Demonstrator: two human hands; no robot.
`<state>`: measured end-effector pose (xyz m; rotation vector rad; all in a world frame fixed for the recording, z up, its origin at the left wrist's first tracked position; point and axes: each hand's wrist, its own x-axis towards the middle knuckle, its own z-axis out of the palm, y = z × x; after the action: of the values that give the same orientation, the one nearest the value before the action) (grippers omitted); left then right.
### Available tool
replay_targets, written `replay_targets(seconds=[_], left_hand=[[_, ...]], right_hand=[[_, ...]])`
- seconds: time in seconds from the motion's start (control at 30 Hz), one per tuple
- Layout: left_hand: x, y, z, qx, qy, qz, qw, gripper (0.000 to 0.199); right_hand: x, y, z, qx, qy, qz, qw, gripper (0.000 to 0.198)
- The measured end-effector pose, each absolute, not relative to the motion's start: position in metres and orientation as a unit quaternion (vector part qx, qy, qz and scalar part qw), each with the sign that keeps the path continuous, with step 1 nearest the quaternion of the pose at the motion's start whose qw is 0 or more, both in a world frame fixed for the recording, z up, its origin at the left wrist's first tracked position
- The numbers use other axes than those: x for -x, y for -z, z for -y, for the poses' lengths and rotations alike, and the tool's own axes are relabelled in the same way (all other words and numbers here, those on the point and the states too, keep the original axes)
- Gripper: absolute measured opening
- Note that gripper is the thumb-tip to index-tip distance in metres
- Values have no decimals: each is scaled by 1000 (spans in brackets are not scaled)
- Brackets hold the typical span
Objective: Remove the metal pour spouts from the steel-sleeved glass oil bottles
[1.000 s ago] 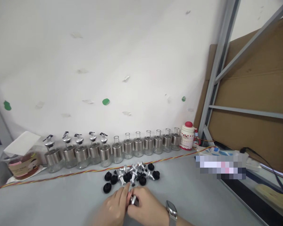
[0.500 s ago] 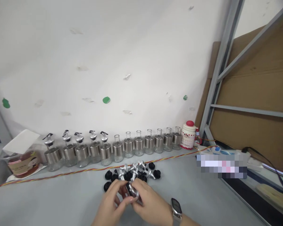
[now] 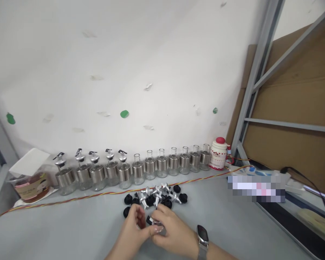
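Since half a second before, the fingers of my left hand (image 3: pixel 133 229) have gone away from the small pourer piece (image 3: pixel 151 220), and now a narrow gap is between them, while my right hand (image 3: pixel 174 230) stays almost in the same place. The left fingers are bent and raised, parted from their thumb, which reaches across to the right, with its tip at the piece; if this thumb presses on it, I cannot tell. My right hand is closed, its fingers curled over the piece from the far side and the thumb below, so that mostly a black end and a little silver show, and the rest is hidden. Both wrists come from the lower edge, the right one more slanted, with a watch (image 3: pixel 203 234) on it. I hold the piece above the grey table (image 3: pixel 70 225), just on my side of a heap of silver spouts (image 3: pixel 158 197) and black stoppers (image 3: pixel 183 198). Behind the heap passes a twisted red and yellow cord (image 3: pixel 97 195), and behind this cord stands a row of glass bottles (image 3: pixel 138 169), five at the left with pourers (image 3: pixel 122 155) on and seven with open necks
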<state>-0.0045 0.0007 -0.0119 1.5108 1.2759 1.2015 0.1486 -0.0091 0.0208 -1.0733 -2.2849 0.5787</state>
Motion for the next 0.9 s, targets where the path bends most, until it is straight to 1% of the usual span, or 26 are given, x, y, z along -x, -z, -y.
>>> replay_targets(seconds=[0.07,0.2,0.47,0.7,0.83,0.9], left_hand=[[7,12,-2,-612,-455,-512,396,44],[9,11,-4,-620,-449,-535,358,50],[8,-3,5,-652,-419,-547,317,51],[9,0,9,-676,-408,-538,296,37],[12,6,4,-679,-408,-530,302,35],[13,4,2,-672,-415,-523,321,34]], right_hand=[[-148,-19,9,398,-214,850,269,12],[-148,-18,10,405,-204,851,265,15],[-150,-19,10,398,-203,857,257,22],[-148,-19,10,385,-223,858,255,23],[-150,-22,8,404,-247,845,248,19],[-152,-24,6,409,-256,842,241,15]])
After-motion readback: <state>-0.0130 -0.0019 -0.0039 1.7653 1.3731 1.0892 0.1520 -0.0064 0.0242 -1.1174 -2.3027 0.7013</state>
